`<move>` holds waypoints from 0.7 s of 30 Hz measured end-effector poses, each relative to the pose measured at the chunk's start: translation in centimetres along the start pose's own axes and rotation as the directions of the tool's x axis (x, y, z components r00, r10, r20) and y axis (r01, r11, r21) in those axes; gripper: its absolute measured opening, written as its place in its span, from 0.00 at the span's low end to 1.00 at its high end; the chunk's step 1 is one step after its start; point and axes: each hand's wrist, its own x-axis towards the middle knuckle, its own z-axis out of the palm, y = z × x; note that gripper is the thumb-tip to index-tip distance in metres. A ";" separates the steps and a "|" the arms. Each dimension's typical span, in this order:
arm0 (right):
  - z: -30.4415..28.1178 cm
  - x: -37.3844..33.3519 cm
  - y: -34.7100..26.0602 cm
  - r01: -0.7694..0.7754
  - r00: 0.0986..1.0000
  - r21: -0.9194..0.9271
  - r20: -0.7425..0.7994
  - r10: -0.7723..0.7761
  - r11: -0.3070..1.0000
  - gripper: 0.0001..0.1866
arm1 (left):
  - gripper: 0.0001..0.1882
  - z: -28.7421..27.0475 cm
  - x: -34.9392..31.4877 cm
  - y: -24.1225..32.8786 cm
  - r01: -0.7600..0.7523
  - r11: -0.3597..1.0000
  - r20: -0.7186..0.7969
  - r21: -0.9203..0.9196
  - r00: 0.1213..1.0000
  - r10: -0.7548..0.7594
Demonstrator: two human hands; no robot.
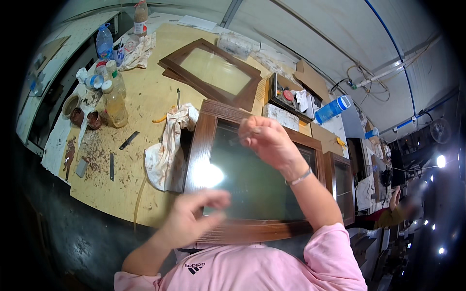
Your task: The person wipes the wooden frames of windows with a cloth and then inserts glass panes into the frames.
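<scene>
A brown wood-framed glass panel [255, 177] lies on the table in front of me, a bright light mirrored in its glass. Over its upper part my right hand [264, 143] is raised, its fingers pinched together. Something thin and see-through may stick out from the fingertips, too faint to name. My left hand [191, 216] hovers at the panel's near left corner, blurred by motion, thumb and fingers apart with nothing visible between them. A stained white rag [167, 150] lies just left of the frame.
More framed panels lie at the back [216, 72] and right [342, 179]. Bottles [115, 106] and small pots [94, 120] stand left, near dark flat blades [129, 140]. A tool box [291, 99] and blue bottle [332, 109] are at the far right. Another person's hand [395, 196] shows beyond.
</scene>
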 end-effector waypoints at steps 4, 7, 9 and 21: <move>2.3 -3.2 0.9 0.063 0.997 0.158 -0.064 -0.053 0.985 0.12 | 0.20 -1.2 2.8 1.4 -0.029 0.992 -0.246 -0.124 0.969 -0.003; 3.2 -4.6 1.3 0.060 0.990 0.200 -0.134 -0.033 0.978 0.12 | 0.20 -0.5 4.1 2.0 -0.024 0.989 -0.225 -0.148 0.974 -0.010; 3.1 -5.0 1.7 0.084 0.988 0.209 -0.141 -0.055 0.974 0.12 | 0.20 0.2 4.7 1.9 -0.041 0.984 -0.222 -0.173 0.975 0.002; 3.9 -6.9 3.5 0.212 0.960 0.226 -0.229 -0.159 0.951 0.08 | 0.06 1.9 7.0 2.1 -0.129 0.990 -0.290 -0.061 0.951 0.106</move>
